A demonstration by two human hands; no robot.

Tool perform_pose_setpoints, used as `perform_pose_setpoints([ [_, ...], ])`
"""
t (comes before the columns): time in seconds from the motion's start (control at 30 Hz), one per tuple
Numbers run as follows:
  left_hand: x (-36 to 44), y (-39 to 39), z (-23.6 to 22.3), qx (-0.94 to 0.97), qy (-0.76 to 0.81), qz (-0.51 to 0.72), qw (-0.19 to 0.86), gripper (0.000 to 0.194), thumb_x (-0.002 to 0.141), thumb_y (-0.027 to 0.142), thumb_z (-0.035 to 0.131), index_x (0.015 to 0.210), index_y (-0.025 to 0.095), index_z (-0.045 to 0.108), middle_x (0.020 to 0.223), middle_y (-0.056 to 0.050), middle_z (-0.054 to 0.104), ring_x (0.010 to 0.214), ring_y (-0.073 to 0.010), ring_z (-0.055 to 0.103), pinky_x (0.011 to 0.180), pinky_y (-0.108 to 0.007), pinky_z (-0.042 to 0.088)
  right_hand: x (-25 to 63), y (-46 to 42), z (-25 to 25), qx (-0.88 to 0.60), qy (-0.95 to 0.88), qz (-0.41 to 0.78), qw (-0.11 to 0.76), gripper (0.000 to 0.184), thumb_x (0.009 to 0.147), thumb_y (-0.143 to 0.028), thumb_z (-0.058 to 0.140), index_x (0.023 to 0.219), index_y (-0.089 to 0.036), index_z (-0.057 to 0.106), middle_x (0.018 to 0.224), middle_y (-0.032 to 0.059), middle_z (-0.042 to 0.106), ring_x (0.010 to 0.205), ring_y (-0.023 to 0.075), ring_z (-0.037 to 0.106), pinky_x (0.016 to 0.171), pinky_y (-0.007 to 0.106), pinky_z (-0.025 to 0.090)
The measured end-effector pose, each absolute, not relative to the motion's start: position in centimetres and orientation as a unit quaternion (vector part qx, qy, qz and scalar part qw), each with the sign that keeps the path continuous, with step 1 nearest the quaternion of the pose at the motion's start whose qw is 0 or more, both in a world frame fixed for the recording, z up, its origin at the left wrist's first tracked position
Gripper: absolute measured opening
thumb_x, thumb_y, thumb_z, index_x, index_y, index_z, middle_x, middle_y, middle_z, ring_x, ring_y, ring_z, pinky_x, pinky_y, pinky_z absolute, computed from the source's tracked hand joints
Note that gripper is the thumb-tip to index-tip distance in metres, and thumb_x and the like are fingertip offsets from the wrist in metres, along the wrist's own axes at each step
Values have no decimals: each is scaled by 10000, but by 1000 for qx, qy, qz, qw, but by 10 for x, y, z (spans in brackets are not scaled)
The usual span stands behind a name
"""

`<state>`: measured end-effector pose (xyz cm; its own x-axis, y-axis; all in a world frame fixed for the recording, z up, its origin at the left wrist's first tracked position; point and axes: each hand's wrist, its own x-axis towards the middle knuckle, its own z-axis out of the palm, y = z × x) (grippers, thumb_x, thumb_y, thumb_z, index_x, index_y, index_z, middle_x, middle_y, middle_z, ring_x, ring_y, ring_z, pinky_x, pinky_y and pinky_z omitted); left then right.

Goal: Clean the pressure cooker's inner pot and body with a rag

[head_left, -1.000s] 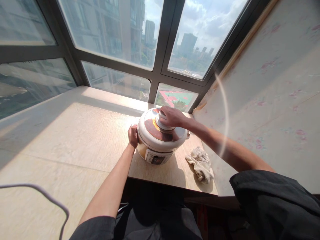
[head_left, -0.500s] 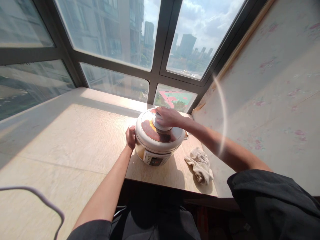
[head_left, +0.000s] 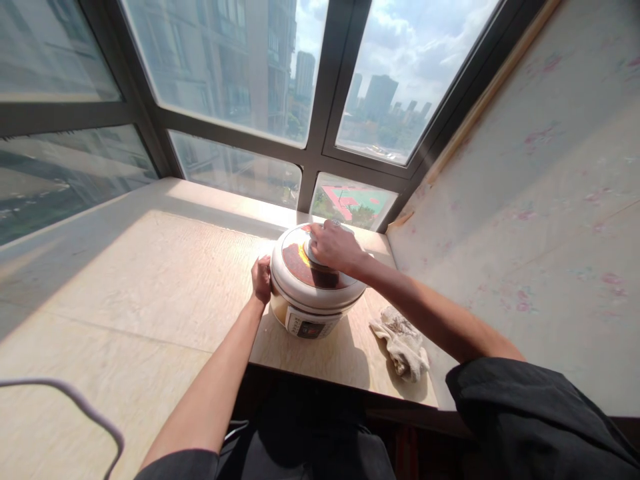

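A round electric pressure cooker (head_left: pixel 320 301) with a white rim and gold body stands on the wooden sill, its control panel facing me. Its reddish-brown lid (head_left: pixel 297 261) is on top and looks seated. My right hand (head_left: pixel 336 247) is closed around the lid's central knob, which it mostly covers. At the cooker's left side, my left hand (head_left: pixel 261 279) grips near the rim; its fingertips are partly hidden, and I cannot see whether a side handle lies under them. A crumpled, stained cloth (head_left: pixel 401 343) lies to the right of the cooker.
The sill (head_left: pixel 190 280) runs left along the window frames (head_left: pixel 314 153) behind the cooker. A flowered wall (head_left: pixel 545 233) rises close on the right. A grey cable (head_left: pixel 85 403) curves across the lower left. The sill's front edge drops off before my body.
My right hand has turned slightly on the lid knob, its wrist coming a little toward me. The left hand keeps its place on the cooker. The view has shifted slightly.
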<state>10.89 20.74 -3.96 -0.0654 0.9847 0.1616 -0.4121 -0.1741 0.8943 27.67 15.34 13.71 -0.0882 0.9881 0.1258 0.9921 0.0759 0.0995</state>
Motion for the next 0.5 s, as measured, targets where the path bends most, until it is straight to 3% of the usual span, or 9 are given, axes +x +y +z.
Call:
perform_pose_setpoints([
  [0.5,105,200,-33,424,320,615,583,457,822,602,643,665,223,442,628,23,391,609,-140,345,558,-281,332,301,157,118,-601,-784,-137,74,444,1048,-475,482,1352,-191,636,1158,137,718,987,281,658,795,338,447],
])
